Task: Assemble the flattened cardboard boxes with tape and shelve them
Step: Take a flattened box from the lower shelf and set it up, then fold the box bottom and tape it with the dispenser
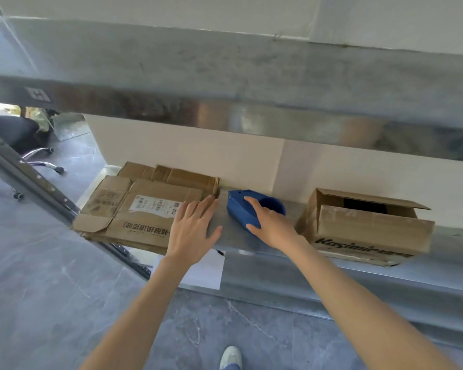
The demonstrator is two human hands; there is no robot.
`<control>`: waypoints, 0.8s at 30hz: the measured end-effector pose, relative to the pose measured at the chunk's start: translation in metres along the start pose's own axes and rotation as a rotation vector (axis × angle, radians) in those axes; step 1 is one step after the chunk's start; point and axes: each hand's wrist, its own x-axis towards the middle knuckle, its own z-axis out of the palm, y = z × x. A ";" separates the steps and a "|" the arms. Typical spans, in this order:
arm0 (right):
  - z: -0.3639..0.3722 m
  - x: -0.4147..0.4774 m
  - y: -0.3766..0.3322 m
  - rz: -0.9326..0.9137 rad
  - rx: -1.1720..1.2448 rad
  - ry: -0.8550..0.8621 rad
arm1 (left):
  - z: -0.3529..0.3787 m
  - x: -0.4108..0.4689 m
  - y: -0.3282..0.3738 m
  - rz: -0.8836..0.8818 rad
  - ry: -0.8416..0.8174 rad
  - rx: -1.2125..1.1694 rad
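Fingers of the left hand [191,231] are laid straight on the flattened cardboard boxes [145,206]; the blue tape dispenser [241,206] beside them is gripped by the right hand [271,225]. The overhanging boxes could be tipped off the metal shelf [231,240] if tugged

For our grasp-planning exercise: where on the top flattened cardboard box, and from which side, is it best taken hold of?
Probably its near long edge, from the front. The flattened cardboard box lies flat on the shelf, but that edge appears to overhang the shelf front, leaving room to reach beneath and pinch it. The left hand lies flat at its right edge.
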 end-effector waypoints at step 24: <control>-0.014 0.023 -0.004 0.113 0.171 -0.038 | -0.003 0.003 -0.025 0.005 0.001 0.005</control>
